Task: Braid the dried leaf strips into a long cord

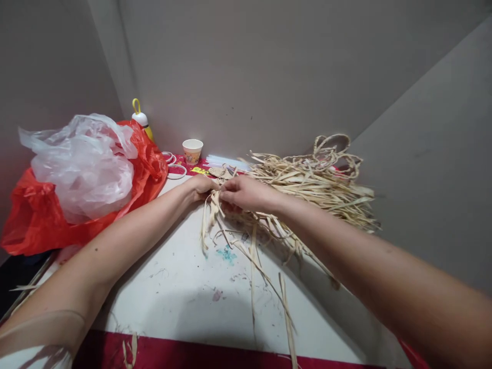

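Observation:
My left hand [201, 186] and my right hand [246, 192] meet near the far side of the white table surface. Both have their fingers closed on pale dried plant strips [213, 209], whose loose ends hang down towards me. My right hand's fingertips are partly hidden, so the exact grip there is hard to see. Just behind the hands lies a flat tan woven piece [220, 172]. A large bundle of dried strips [307, 184] spreads to the right, partly behind my right forearm, with a braided loop [333, 148] on top.
Crumpled white plastic [86, 169] and red plastic bags [31, 215] are heaped at the left. Along the wall stand a yellow-and-white bottle [141, 121], a paper cup [192, 152], white rings [177, 172] and translucent sticks [226, 163]. Loose strips [286, 318] trail towards the near edge.

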{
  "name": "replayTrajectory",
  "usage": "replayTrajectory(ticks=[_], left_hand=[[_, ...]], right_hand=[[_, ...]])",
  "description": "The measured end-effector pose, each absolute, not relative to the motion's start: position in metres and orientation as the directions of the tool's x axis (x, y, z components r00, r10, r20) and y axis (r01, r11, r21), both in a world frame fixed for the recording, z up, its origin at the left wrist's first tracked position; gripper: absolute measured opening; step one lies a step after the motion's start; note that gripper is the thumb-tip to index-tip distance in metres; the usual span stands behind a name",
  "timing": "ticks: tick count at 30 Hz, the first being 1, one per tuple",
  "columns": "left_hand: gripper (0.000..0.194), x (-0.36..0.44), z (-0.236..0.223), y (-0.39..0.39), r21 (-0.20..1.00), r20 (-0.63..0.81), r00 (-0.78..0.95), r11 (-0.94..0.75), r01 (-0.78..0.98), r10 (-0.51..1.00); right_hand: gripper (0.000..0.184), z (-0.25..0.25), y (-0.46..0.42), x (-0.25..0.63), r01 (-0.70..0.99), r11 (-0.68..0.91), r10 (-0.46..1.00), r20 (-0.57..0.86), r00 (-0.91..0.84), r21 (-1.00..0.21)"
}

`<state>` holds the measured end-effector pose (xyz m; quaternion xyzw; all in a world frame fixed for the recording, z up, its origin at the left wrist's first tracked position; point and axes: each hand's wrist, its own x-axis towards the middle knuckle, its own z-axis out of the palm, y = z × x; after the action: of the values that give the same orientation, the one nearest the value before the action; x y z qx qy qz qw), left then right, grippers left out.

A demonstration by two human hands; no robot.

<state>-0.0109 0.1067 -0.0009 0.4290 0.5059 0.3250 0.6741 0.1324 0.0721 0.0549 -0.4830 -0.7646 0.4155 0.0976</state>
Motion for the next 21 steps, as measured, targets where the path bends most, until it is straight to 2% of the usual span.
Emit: replayTrajectory(ticks=[3,5,7,9,13,21], left_hand=[[0.022,-0.012,0.002,0.107,0.891,-0.445,0.260,0.452,0.038,0.857],[0.022,-0.012,0.004,0.107,0.889,-0.452,0.257,0.455,0.051,0.854],[0.021,-0.013,0.005,0.107,0.890,-0.451,0.252,0.452,0.060,0.856],[0.018,-0.015,0.005,0.107,0.892,-0.449,0.245,0.447,0.067,0.859],[0.018,-0.019,0.005,0.107,0.892,-0.449,0.249,0.444,0.081,0.858],[0.020,-0.022,0.005,0.109,0.892,-0.448,0.297,0.444,0.086,0.843]], right_hand=[[0.018,0.037,0.083,0.145,0.785,0.087,0.915,-0.262,-0.306,-0.614],[0.019,0.034,0.093,0.149,0.728,-0.015,0.916,-0.300,-0.265,-0.686],[0.022,0.033,0.100,0.147,0.583,-0.143,0.897,-0.354,-0.265,-0.800],[0.022,0.029,0.105,0.140,0.455,-0.254,0.875,-0.403,-0.269,-0.854],[0.021,0.017,0.111,0.128,0.424,-0.303,0.852,-0.442,-0.282,-0.854],[0.017,0.009,0.109,0.136,0.308,-0.310,0.838,-0.412,-0.359,-0.899]])
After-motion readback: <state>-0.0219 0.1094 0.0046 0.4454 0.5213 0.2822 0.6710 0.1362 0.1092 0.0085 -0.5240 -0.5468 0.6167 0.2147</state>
